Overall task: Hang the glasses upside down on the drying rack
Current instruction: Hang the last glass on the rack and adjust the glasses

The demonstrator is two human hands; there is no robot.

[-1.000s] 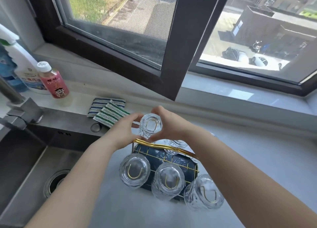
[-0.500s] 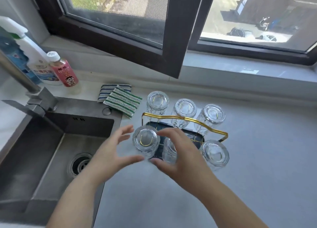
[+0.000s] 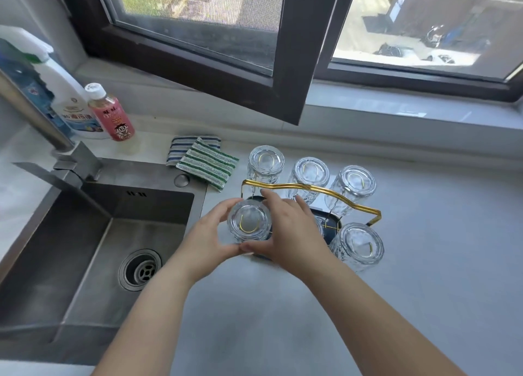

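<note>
Your fingers on both left hand and right hand cup the upside-down glass at the near-left corner of the drying rack, just beside the sink.

Both forearms enter from the lower edge, bare to past the wrist, and converge toward the centre of view. The left hand is cupped, palm turned rightward, thumb nearest the body, index finger curved over the far side of the glass it holds. The right hand mirrors it, back of the hand upward, fingers spread and curved, index finger extended forward, thumb toward the body. The two thumb tips meet or nearly meet on the near side. Both hands are closed around the glass. Wrists are roughly straight, not bent.
</note>
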